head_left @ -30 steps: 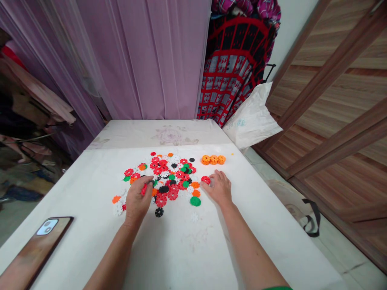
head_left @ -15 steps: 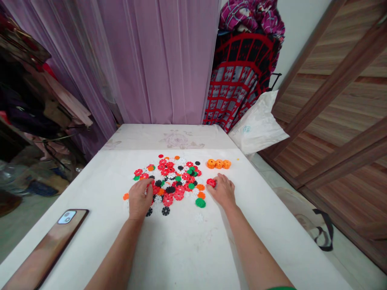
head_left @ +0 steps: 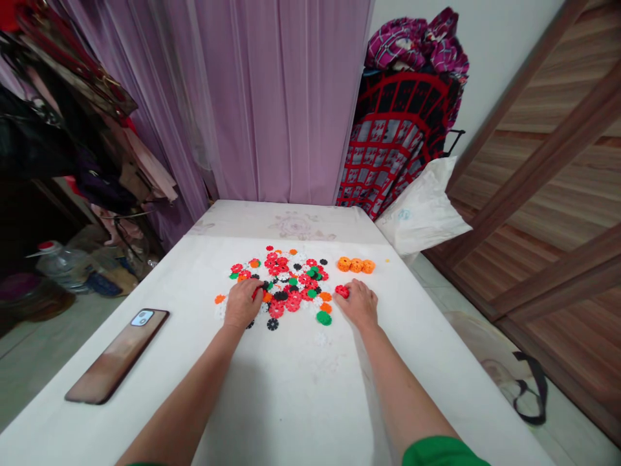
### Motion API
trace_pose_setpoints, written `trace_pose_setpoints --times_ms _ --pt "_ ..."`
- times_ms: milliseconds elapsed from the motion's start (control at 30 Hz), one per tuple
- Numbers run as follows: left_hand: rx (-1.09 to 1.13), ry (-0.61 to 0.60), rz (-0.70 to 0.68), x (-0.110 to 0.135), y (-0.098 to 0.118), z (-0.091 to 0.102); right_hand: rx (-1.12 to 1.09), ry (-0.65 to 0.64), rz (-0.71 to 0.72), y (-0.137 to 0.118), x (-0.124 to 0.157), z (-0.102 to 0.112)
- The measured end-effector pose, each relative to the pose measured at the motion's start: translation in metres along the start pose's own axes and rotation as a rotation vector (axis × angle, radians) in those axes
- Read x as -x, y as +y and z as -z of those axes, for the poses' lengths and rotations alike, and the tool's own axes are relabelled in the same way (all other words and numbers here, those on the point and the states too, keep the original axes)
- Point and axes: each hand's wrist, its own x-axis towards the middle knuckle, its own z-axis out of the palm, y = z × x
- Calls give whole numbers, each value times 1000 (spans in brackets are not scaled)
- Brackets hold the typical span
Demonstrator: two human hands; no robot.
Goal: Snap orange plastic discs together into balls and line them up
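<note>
A heap of small flower-shaped plastic discs point(head_left: 286, 285) in red, white, black, green and orange lies on the white-covered table point(head_left: 301, 382). My left hand point(head_left: 243, 304) rests on the heap's left edge, fingers curled over a red disc point(head_left: 257, 292). My right hand point(head_left: 359, 303) lies at the heap's right side, its fingertips pinching a small stack of red discs point(head_left: 342, 291). A row of joined orange discs point(head_left: 356, 265) sits just beyond my right hand.
A phone point(head_left: 119, 355) lies face down near the table's left edge. A white plastic bag point(head_left: 422, 210) leans at the far right corner, with a red and black blanket pile point(head_left: 402, 129) behind it. Clothes and a water bottle point(head_left: 61, 262) are on the left.
The view has shifted, so everything sits further right and higher. My left hand has moved onto the heap's edge and curled down on it. My right hand stays on the red stack.
</note>
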Motion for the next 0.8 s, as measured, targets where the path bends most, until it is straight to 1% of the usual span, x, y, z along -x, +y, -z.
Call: trace_pose_setpoints --times_ms 100,200,267,300,333,400,500,567,633,800 --pt "-3 -20 -9 0 1 1 -32 24 20 3 1 0" --pt "-5 -34 -4 1 1 0 -65 102 38 -2 3 2" --pt "-6 -40 4 1 1 -1 -94 164 116 -14 5 4" --pt "-7 -44 7 1 1 -2 -113 176 189 -22 7 5" --pt "-7 -48 10 1 1 -2 -130 168 276 -32 8 5" --pt "-8 -57 14 0 1 -3 -150 102 423 -53 13 4" --pt "-12 -64 20 0 1 -3 -150 -12 531 -77 21 0" --pt "-12 -68 22 0 1 -3 -138 -57 549 -85 26 -4" --pt "-11 -72 20 0 1 -3 -117 -84 544 -87 29 -5" --pt "-20 -99 -18 1 4 -3 -78 -140 516 -90 29 -1"
